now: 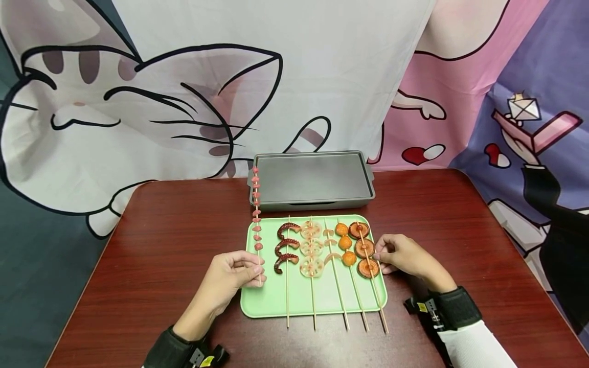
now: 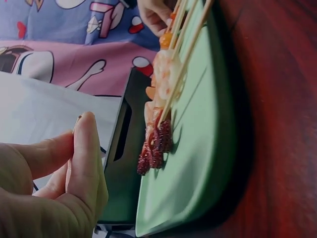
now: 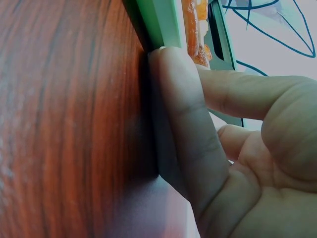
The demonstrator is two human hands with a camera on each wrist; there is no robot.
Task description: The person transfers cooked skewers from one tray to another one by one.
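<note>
My left hand (image 1: 236, 271) pinches the bare lower end of a skewer of small pink pieces (image 1: 256, 212), held up over the left edge of a light green tray (image 1: 271, 299). On the tray lie several other skewers: octopus tentacles (image 1: 287, 244), lotus root slices (image 1: 312, 248), small curved pale-orange pieces (image 1: 330, 242), orange balls (image 1: 345, 243) and mushroom caps (image 1: 365, 249). At the tray's right edge, beside the mushroom skewer, my right hand (image 1: 402, 254) pinches the rim. The right wrist view shows its thumb and finger meeting at the green edge (image 3: 157, 22).
Behind the green tray stands a grey rectangular pan (image 1: 313, 176). Both are on a dark red wooden table (image 1: 175, 225). A cartoon-printed cloth (image 1: 345, 66) hangs at the table's far side. Stick ends poke past the tray's near edge.
</note>
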